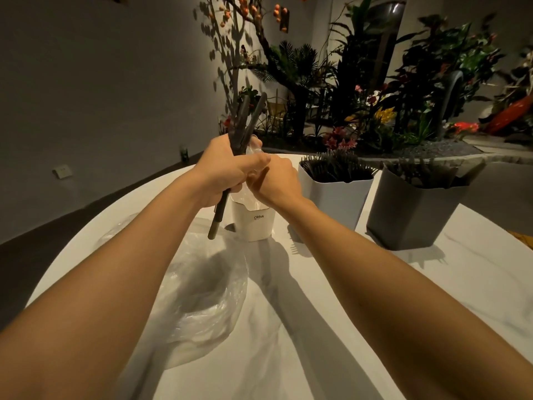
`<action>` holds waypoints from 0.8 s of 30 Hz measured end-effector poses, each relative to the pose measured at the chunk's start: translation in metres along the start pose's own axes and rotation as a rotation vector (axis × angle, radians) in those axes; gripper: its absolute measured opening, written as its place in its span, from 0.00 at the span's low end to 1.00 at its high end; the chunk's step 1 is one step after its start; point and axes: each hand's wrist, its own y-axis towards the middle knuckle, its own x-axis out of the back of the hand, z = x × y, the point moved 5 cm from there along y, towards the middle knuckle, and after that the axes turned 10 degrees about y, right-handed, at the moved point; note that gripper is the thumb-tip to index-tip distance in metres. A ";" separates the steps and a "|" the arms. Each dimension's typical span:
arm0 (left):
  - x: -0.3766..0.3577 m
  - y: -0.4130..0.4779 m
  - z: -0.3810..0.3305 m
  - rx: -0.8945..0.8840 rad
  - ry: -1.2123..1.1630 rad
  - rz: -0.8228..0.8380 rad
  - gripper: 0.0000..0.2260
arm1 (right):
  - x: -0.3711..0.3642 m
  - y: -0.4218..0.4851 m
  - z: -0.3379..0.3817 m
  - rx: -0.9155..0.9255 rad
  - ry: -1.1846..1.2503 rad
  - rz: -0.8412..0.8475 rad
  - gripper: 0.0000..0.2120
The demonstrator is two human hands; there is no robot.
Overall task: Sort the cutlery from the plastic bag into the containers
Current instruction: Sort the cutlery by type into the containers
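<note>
Gripping dark cutlery (pixel 245 122) with left hand (pixel 227 174) over white container (pixel 253 223); cannot tell hold of right hand (pixel 277 183); bare table (pixel 375 298) right of plastic bag (pixel 199 284)

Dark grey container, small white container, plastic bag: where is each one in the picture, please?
dark grey container (pixel 409 215): head view, on its front wall.
small white container (pixel 255 230): head view, on its front wall, under the lettering.
plastic bag (pixel 202 290): head view, on its crumpled middle.

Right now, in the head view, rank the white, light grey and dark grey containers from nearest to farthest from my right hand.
1. White container, just below the right hand.
2. Light grey container, to its right.
3. Dark grey container, farthest right.
</note>
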 end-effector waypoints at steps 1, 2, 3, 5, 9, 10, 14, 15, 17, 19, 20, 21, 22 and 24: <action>-0.001 0.003 0.004 0.011 0.015 0.000 0.12 | -0.001 0.001 -0.003 -0.004 0.001 -0.004 0.07; -0.002 0.006 0.008 0.024 0.020 0.006 0.11 | -0.003 0.002 -0.006 -0.011 -0.012 -0.004 0.07; -0.003 0.009 0.012 0.035 0.021 0.012 0.11 | -0.004 0.003 -0.009 -0.013 -0.033 -0.006 0.08; -0.006 0.014 0.019 0.052 0.044 0.021 0.12 | -0.009 0.005 -0.016 -0.013 -0.084 -0.017 0.09; -0.009 0.020 0.030 0.057 0.115 0.007 0.09 | -0.015 0.005 -0.022 -0.028 -0.103 -0.004 0.12; -0.009 0.021 0.034 0.066 0.122 0.003 0.08 | -0.015 0.005 -0.022 -0.022 -0.114 0.004 0.12; -0.010 0.023 0.045 0.087 0.159 0.018 0.10 | -0.008 0.002 -0.023 0.003 -0.099 0.009 0.14; -0.011 0.022 0.046 0.085 0.176 0.018 0.11 | -0.007 0.001 -0.024 0.007 -0.087 0.011 0.14; -0.012 0.023 0.047 0.076 0.210 0.001 0.12 | -0.006 -0.001 -0.026 0.018 -0.068 0.017 0.15; -0.012 0.025 0.048 0.074 0.226 -0.027 0.13 | -0.006 -0.004 -0.026 0.024 -0.067 0.012 0.16; -0.013 0.025 0.049 0.073 0.231 -0.037 0.13 | -0.006 -0.005 -0.026 0.024 -0.067 0.004 0.17; -0.013 0.025 0.050 0.070 0.234 -0.046 0.14 | -0.006 -0.007 -0.026 0.023 -0.066 -0.007 0.19; -0.013 0.025 0.050 0.062 0.242 -0.055 0.14 | -0.005 -0.008 -0.026 0.025 -0.063 -0.016 0.21; -0.013 0.024 0.050 0.033 0.280 -0.086 0.12 | -0.004 -0.010 -0.027 0.035 -0.043 -0.028 0.23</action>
